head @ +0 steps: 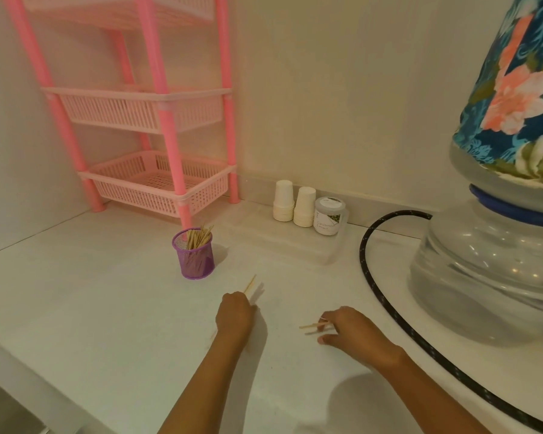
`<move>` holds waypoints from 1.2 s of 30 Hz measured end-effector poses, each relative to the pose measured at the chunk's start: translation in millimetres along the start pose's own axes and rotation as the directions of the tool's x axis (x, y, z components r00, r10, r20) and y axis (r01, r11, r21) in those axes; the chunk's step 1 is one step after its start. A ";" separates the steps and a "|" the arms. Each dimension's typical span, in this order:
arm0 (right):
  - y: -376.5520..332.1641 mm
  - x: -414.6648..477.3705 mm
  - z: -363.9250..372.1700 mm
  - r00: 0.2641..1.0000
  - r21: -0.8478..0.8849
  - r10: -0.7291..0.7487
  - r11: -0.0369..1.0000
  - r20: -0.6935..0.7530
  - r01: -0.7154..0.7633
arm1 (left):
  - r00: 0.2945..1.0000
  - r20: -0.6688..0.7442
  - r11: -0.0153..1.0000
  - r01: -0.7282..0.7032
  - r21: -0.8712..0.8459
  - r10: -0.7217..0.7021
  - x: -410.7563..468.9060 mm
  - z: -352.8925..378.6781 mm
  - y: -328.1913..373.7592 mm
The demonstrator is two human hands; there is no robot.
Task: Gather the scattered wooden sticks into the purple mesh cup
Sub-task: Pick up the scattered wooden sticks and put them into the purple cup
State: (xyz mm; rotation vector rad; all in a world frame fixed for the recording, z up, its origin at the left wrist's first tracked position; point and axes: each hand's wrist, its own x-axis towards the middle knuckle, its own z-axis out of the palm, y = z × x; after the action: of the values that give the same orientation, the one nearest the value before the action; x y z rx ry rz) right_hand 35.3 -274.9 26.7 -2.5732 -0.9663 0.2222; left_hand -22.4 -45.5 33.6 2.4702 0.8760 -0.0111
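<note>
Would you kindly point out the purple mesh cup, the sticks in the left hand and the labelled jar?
purple mesh cup [197,261]: head view, front of its mesh wall.
sticks [250,284]: head view, the ends poking out of the left hand [234,311].
labelled jar [327,221]: head view, its label.

mesh cup [197,255]: on the counter [107,308], behind the left hand [235,314] gripping sticks [250,285]
paper cups [284,200]: well behind the right hand [348,332] and its grip
hose [363,258]: right of that grip
</note>
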 end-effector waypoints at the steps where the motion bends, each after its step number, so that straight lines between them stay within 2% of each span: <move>1: -1.4 -1.9 0.7 1.000 -0.013 -0.001 1.000 -0.010 0.001 | 1.000 -0.016 0.999 -0.009 0.045 0.010 -3.4 2.3 0.5; 7: -12.1 -9.1 6.1 0.997 -0.069 0.048 0.996 -0.052 -0.052 | 0.997 -0.064 0.995 -0.024 0.097 0.030 -13.0 5.4 8.1; 9: -14.8 -11.3 7.4 0.997 -0.092 0.062 0.994 -0.048 -0.066 | 0.998 -0.046 0.996 -0.026 0.086 0.030 -13.8 4.0 11.0; 13: -20.3 -9.0 11.7 0.988 -0.244 0.148 0.957 -0.052 -0.156 | 1.000 0.030 0.999 0.002 0.036 -0.003 -14.3 3.3 11.5; 15: -22.3 -9.3 14.4 0.979 -0.193 0.189 0.960 -0.081 -0.201 | 0.998 0.050 1.000 0.029 0.002 -0.029 -16.5 3.1 9.3; 19: -24.5 -14.6 14.9 0.959 0.150 0.241 0.964 -0.146 -0.220 | 1.000 -0.003 0.986 0.026 -0.165 -0.027 -20.8 0.2 10.4; 21: -30.4 -12.9 12.4 0.948 0.237 0.263 0.947 -0.179 -0.218 | 0.999 -0.044 0.961 -0.015 -0.275 0.003 -22.2 -1.6 14.1; 26: -42.3 -4.3 11.4 0.929 0.337 0.280 0.922 -0.240 -0.191 | 0.997 -0.080 0.874 -0.020 -0.485 -0.022 -23.9 -9.0 24.3; 30: -29.0 -12.4 8.6 0.955 0.238 0.203 0.959 -0.214 -0.151 | 0.996 -0.086 0.839 -0.020 -0.543 -0.032 -15.8 -12.4 17.8; 32: -20.0 -20.5 8.0 0.974 0.126 0.149 0.984 -0.171 -0.128 | 0.997 -0.035 0.778 0.027 -0.627 -0.063 -8.5 -12.1 12.7; 34: -14.0 -25.9 8.8 0.986 0.005 0.119 0.993 -0.116 -0.119 | 0.994 0.061 0.642 0.104 -0.760 -0.089 -3.4 -10.4 10.9; 36: -14.4 -27.5 9.7 0.986 -0.073 0.113 0.990 -0.124 -0.122 | 0.984 0.149 0.517 0.177 -0.837 -0.096 -2.9 -11.4 12.5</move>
State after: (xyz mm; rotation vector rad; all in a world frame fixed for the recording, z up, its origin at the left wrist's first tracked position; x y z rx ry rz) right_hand 3.4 -280.2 24.0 -2.6861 -0.7965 0.0610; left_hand -19.1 -50.1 49.8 1.4421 0.7718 0.2131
